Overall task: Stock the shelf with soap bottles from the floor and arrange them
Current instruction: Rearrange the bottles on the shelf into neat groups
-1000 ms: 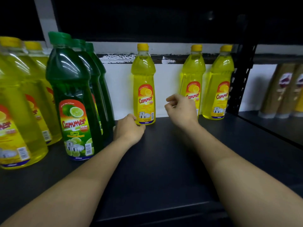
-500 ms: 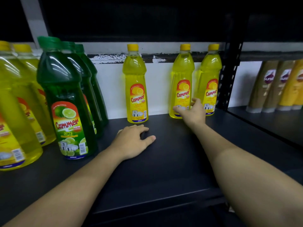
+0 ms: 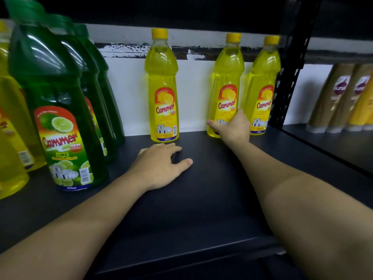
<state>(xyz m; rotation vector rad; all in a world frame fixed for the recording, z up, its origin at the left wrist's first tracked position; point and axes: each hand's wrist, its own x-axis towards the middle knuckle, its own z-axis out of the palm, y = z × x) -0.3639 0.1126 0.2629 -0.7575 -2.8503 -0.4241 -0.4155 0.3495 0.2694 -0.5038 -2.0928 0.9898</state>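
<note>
Shelf [image 3: 201,209] of dark board, seen from the person's head, with both arms reaching in over its front edge. Nearest, the left hand [image 3: 159,166] lies palm down on the board with fingers loosely spread and holds nothing. To its left stands a row of green bottles [image 3: 56,102], one behind another, and past them at the frame edge are large yellow bottles [image 3: 10,122], blurred. Farther in, the right hand [image 3: 232,128] grips the middle bottle [image 3: 226,77] low on its body, thumb on the left side and fingers round the right. This yellow bottle stands upright at the back wall, close beside the right bottle [image 3: 262,77] and well apart from the left bottle [image 3: 162,87]. The step looks like arranging rather than fetching from the floor, which is out of view. The next move probably calls for sliding the middle bottle along the wall to even the spacing while keeping it upright. The right bottle and the black post [image 3: 290,67] crowd that side. Beyond the post, shampoo bottles [image 3: 341,98] lean in the next bay.
</note>
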